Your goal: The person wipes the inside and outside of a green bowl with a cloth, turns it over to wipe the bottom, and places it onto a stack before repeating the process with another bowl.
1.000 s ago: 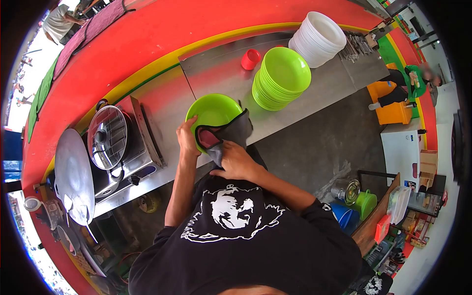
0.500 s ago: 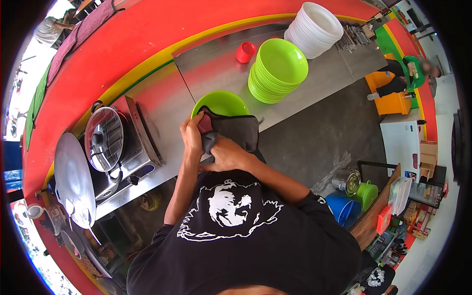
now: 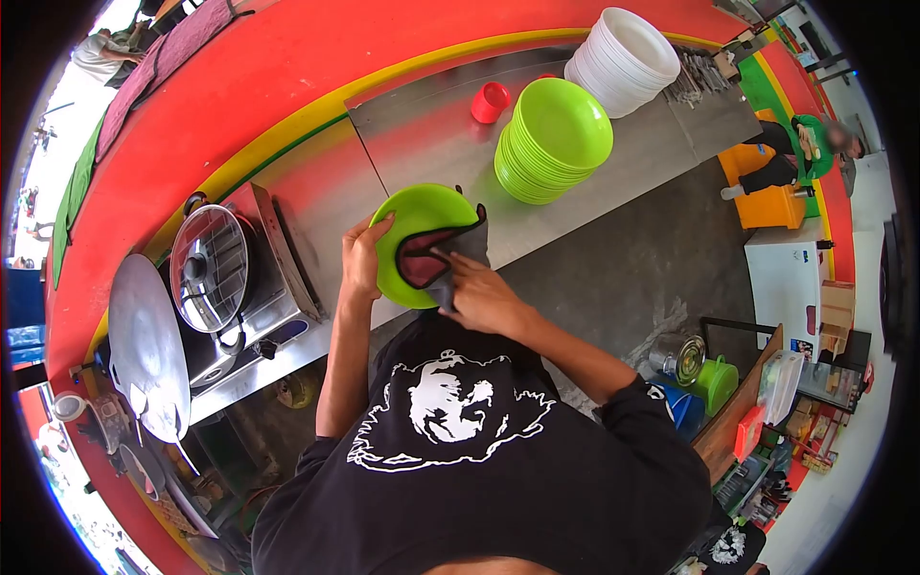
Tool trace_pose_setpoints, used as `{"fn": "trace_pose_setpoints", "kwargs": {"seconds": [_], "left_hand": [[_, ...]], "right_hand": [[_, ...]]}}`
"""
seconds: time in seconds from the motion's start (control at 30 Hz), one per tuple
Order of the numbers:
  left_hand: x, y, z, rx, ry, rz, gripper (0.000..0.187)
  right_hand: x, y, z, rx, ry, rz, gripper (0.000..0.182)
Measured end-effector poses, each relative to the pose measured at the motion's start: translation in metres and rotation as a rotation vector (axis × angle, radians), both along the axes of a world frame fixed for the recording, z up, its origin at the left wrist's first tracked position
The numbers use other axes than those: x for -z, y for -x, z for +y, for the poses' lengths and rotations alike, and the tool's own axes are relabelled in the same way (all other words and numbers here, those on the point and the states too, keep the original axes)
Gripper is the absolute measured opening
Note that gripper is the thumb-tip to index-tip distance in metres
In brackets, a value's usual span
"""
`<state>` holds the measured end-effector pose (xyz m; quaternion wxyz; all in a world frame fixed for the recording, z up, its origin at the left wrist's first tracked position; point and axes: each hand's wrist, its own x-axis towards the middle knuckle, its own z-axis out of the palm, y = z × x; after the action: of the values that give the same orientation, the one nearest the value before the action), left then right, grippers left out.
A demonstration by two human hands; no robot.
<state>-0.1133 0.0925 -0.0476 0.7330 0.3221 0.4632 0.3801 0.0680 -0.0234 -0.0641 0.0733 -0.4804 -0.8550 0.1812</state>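
A bright green bowl (image 3: 401, 213) is tilted up in front of my body, near the edge of the steel counter. My left hand (image 3: 362, 257) grips its left rim, thumb on the inner side. A grey cloth (image 3: 470, 247) with a maroon face and black edging lies over the bowl's right side and partly inside it. My right hand (image 3: 482, 295) holds this cloth against the bowl's inside, fingers pointing in. Beyond the bowl stands a stack of green bowls (image 3: 541, 158), with a red cup (image 3: 491, 102) to its left.
White bowls (image 3: 618, 72) are stacked farther back on the steel counter (image 3: 402, 144), beside a pile of cutlery (image 3: 698, 77). To the left are a stove (image 3: 278, 264), a glass-lidded pan (image 3: 209, 259) and a large metal disc (image 3: 144, 335). A person in green (image 3: 810, 149) sits at far right.
The bowl has come off the counter toward me and tilted. My left hand has shifted from the cloth to the rim; my right hand has moved the cloth into the bowl.
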Motion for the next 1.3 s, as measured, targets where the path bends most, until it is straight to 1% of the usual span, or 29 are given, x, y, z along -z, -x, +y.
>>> {"fn": "trace_pose_setpoints", "kwargs": {"seconds": [0.07, 0.1, 0.2, 0.3, 0.4, 0.43, 0.5, 0.53, 0.57, 0.6, 0.63, 0.67, 0.7, 0.73, 0.77, 0.8, 0.87, 0.9, 0.97, 1.0, 1.07, 1.17, 1.2, 1.27, 1.3], "left_hand": [[-0.003, 0.003, 0.002, 0.058, -0.009, 0.025, 0.027], [-0.007, 0.004, 0.004, 0.085, -0.014, 0.039, 0.027], [-0.023, -0.002, 0.003, 0.045, -0.009, 0.011, 0.031], [-0.013, -0.006, -0.002, 0.046, -0.173, -0.077, 0.042], [-0.002, -0.019, -0.015, -0.012, -0.266, -0.060, 0.053], [-0.006, -0.021, -0.018, 0.005, -0.247, -0.013, 0.054], [-0.006, -0.018, -0.015, 0.021, -0.285, -0.023, 0.049], [-0.007, -0.015, -0.013, 0.027, -0.304, -0.027, 0.047], [-0.010, -0.010, -0.010, 0.014, -0.226, -0.125, 0.053], [-0.010, -0.005, -0.008, 0.035, -0.207, -0.133, 0.053], [-0.010, 0.001, -0.005, 0.056, -0.189, -0.142, 0.053], [-0.009, 0.006, -0.001, 0.080, -0.172, -0.151, 0.053], [-0.006, 0.011, 0.002, 0.119, -0.258, -0.104, 0.053], [-0.007, 0.011, 0.001, 0.128, -0.225, -0.089, 0.052], [-0.009, 0.010, 0.000, 0.137, -0.191, -0.074, 0.052], [-0.012, 0.009, -0.002, 0.146, -0.158, -0.059, 0.052], [-0.021, 0.002, -0.005, 0.210, -0.223, 0.047, 0.051], [-0.024, -0.001, -0.007, 0.241, -0.255, 0.099, 0.051], [-0.027, -0.005, -0.009, 0.234, -0.263, 0.021, 0.051], [-0.029, -0.005, -0.009, 0.231, -0.267, -0.015, 0.051], [-0.013, -0.003, -0.011, 0.209, -0.253, -0.029, 0.050], [-0.011, -0.003, -0.011, 0.150, -0.238, -0.094, 0.049], [-0.012, -0.005, -0.012, 0.126, -0.229, -0.124, 0.049], [-0.009, -0.010, -0.013, 0.117, -0.258, -0.058, 0.049], [-0.008, -0.014, -0.013, 0.112, -0.276, -0.029, 0.050]], "right_hand": [[0.003, -0.007, 0.006, 0.050, -0.129, -0.132, 0.052], [0.005, -0.003, 0.008, 0.155, -0.258, 0.055, 0.055], [0.005, 0.000, 0.009, 0.117, -0.154, -0.045, 0.057], [0.012, 0.010, 0.012, 0.169, -0.273, 0.208, 0.057], [0.016, 0.026, 0.019, 0.167, -0.126, 0.395, 0.048], [0.014, 0.033, 0.020, 0.194, -0.022, 0.468, 0.047], [0.007, 0.049, 0.013, 0.248, 0.189, 0.613, 0.045], [0.007, 0.049, 0.010, 0.211, 0.115, 0.595, 0.044], [0.006, 0.049, 0.006, 0.174, 0.043, 0.580, 0.043], [0.006, 0.047, 0.003, 0.136, -0.030, 0.566, 0.042], [0.009, 0.041, 0.003, 0.103, 0.016, 0.444, 0.055], [0.010, 0.033, 0.005, 0.094, -0.050, 0.379, 0.060], [0.008, 0.026, 0.008, 0.087, -0.115, 0.313, 0.064], [0.006, 0.018, 0.011, 0.079, -0.179, 0.246, 0.068], [0.003, 0.010, 0.017, 0.054, -0.099, 0.182, 0.082], [0.005, 0.008, 0.022, 0.048, -0.126, 0.221, 0.083], [0.020, 0.008, 0.028, 0.038, -0.179, 0.299, 0.091], [0.026, 0.009, 0.032, 0.043, -0.118, 0.284, 0.093], [0.037, 0.013, 0.037, 0.054, -0.036, 0.284, 0.094], [0.032, 0.017, 0.039, 0.065, -0.015, 0.300, 0.094], [0.020, 0.026, 0.029, 0.102, -0.043, 0.395, 0.092], [0.015, 0.024, 0.014, 0.050, -0.098, 0.290, 0.091], [0.010, 0.026, 0.011, 0.053, -0.014, 0.359, 0.094], [0.001, 0.032, 0.002, 0.068, 0.164, 0.500, 0.099], [0.001, 0.038, 0.002, 0.098, 0.101, 0.624, 0.098]]}}
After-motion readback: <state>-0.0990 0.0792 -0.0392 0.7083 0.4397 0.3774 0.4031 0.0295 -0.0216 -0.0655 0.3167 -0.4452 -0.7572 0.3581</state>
